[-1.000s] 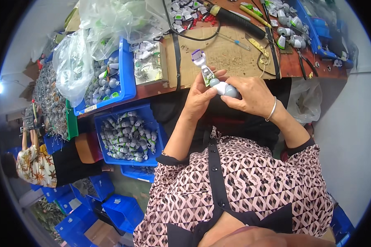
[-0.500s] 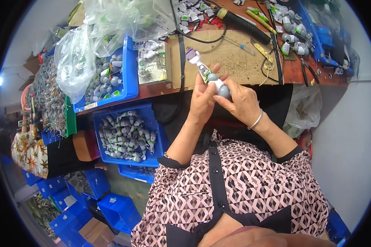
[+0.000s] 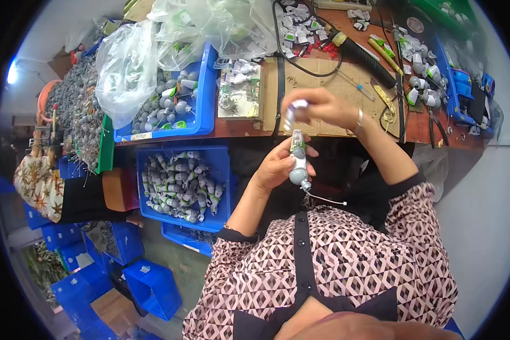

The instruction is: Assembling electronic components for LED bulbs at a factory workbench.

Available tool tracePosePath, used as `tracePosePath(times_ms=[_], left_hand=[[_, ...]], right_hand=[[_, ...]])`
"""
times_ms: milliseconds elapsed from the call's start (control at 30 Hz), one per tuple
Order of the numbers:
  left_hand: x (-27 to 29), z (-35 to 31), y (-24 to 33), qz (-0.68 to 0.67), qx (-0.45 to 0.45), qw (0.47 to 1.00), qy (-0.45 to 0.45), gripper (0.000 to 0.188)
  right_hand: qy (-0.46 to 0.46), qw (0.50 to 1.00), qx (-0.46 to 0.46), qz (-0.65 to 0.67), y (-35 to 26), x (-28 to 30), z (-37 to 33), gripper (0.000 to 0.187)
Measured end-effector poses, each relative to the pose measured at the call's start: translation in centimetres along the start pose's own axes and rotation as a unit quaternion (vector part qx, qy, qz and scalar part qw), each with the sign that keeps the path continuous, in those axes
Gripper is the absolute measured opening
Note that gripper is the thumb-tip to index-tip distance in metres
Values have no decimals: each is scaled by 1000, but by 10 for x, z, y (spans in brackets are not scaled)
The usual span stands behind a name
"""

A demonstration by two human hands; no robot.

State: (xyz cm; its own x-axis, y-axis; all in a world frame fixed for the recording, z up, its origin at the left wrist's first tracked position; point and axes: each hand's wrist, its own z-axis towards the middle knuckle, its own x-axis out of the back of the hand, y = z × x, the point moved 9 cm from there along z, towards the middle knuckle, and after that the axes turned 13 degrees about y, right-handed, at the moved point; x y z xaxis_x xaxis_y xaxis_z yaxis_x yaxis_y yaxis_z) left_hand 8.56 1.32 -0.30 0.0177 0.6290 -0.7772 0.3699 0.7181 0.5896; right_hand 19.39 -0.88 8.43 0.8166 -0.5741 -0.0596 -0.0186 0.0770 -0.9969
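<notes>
My left hand [image 3: 275, 168] is closed round a small grey, white and green plastic assembly [image 3: 298, 164], held upright in front of my chest. Its rounded grey end points toward me, and a thin cable with a white tip [image 3: 344, 203] trails from that end. Above its narrow far end, my right hand [image 3: 330, 109] pinches a small white and purple plastic part [image 3: 293, 112], smeared by motion. Whether this part touches the assembly I cannot tell. Both hands are at the near edge of the workbench, over the cardboard sheet [image 3: 317, 79] and just in front of it.
Blue bins of similar grey and white parts stand on the bench [image 3: 209, 122] and below it [image 3: 226, 187] at left. A black-handled tool [image 3: 368, 65], pliers [image 3: 436, 127] and loose white parts [image 3: 300, 28] lie on the bench. Another person's patterned sleeve [image 3: 39, 181] shows far left.
My right hand has left the assembly's rounded end and gone to the white and purple part at its far end. The assembly has come nearer to me, its cable now showing. The view has shifted.
</notes>
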Motion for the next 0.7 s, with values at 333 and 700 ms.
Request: tracePosePath(times_ms=[333,700], left_hand=[[23,2,6,48,-29,992,110,63],[20,5,5,46,-56,994,87,60]], right_hand=[[225,865,163,-418,12,-1,100,34],[372,710,167,-574,10,165,96,19]])
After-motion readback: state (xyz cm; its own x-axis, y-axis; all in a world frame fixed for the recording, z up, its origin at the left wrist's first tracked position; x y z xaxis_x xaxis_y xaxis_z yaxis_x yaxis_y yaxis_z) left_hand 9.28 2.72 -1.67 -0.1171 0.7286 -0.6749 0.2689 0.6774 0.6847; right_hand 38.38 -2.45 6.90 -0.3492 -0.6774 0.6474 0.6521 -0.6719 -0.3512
